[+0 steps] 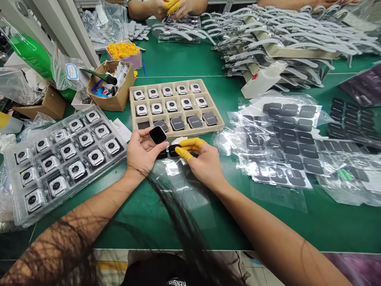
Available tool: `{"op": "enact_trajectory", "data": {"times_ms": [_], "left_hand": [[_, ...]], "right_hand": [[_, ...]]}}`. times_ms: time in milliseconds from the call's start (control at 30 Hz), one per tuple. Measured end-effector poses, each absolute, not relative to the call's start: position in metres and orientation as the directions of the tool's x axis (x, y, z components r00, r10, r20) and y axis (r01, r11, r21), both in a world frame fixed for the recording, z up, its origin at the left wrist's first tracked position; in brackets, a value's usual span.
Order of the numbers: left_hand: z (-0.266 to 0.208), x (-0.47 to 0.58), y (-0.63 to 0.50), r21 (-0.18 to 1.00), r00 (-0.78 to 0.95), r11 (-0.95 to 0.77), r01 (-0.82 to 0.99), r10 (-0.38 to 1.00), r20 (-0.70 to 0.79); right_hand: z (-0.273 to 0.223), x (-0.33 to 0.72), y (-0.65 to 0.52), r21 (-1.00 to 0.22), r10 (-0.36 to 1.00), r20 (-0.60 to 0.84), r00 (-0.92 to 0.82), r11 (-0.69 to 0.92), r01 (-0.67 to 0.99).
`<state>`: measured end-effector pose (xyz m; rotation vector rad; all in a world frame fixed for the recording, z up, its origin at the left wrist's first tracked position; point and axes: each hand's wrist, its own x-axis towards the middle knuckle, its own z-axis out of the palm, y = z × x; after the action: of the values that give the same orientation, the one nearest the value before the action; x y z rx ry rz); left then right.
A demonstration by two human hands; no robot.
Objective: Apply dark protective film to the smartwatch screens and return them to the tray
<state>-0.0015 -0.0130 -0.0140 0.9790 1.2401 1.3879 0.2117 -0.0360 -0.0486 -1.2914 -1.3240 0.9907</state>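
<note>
My left hand (139, 154) grips a smartwatch body (158, 135) by its edges, its black screen facing up. Yellow finger cots cover the fingertips of my right hand (206, 159), which pinches a small black film sticker (174, 150) with pale lettering. This sticker is just right of the watch, apart from it. Below my hands lies a clear plastic sheet (181, 180), partly hidden by them. Beyond my left hand, a beige tray (221, 126) holds watch bodies face down in two rows and several with dark lettered covers in the near row.
On the left lies a clear plastic tray (18, 212) of watch bodies. Behind it stands a cardboard box (120, 95) of small tools. Sheets of black stickers (290, 149) spread across the right. Farther back are a white bottle (263, 79), stacked grey watch straps (285, 43) and another person's hands (175, 7).
</note>
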Motion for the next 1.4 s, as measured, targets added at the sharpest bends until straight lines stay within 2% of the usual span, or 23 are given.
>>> {"op": "enact_trajectory", "data": {"times_ms": [100, 233, 333, 400, 467, 567, 733, 867, 1400], "left_hand": [[-0.014, -0.002, -0.012, 0.986, -0.177, 0.044, -0.161, 0.982, -0.072], [-0.015, -0.003, -0.013, 0.989, -0.18, 0.05, -0.14, 0.981, -0.075], [-0.015, -0.004, -0.014, 0.997, -0.176, 0.062, -0.043, 0.982, -0.068], [-0.014, -0.005, -0.016, 0.997, -0.136, 0.064, 0.05, 0.989, -0.056], [-0.012, -0.006, -0.018, 0.988, -0.048, 0.019, 0.155, 0.999, -0.012], [-0.01, -0.007, -0.022, 0.954, 0.101, -0.114, 0.277, 0.991, 0.089], [-0.009, -0.007, -0.025, 0.919, 0.181, -0.184, 0.348, 0.975, 0.127], [-0.01, -0.006, -0.025, 0.9, 0.206, -0.205, 0.384, 0.969, 0.133], [-0.007, -0.007, -0.026, 0.89, 0.206, -0.2, 0.409, 0.971, 0.124]], "right_hand": [[-0.048, 0.212, -0.036, -0.953, 0.982, 0.189, 0.023, 0.178, 0.244], [-0.036, 0.225, -0.029, -0.838, 0.908, 0.414, -0.057, 0.405, 0.365], [-0.015, 0.242, -0.025, -0.852, 0.875, 0.483, -0.039, 0.479, 0.212], [-0.001, 0.25, -0.027, -0.927, 0.926, 0.376, 0.029, 0.376, -0.004], [0.008, 0.25, -0.03, -0.97, 0.981, 0.179, 0.071, 0.188, -0.151], [0.008, 0.236, -0.034, -0.99, 0.993, -0.053, 0.108, -0.038, -0.138], [-0.002, 0.212, -0.036, -0.965, 0.969, -0.239, 0.052, -0.232, -0.119], [-0.003, 0.207, -0.038, -0.951, 0.959, -0.282, 0.038, -0.274, -0.141], [-0.004, 0.201, -0.042, -0.949, 0.949, -0.287, 0.127, -0.264, -0.171]]}}
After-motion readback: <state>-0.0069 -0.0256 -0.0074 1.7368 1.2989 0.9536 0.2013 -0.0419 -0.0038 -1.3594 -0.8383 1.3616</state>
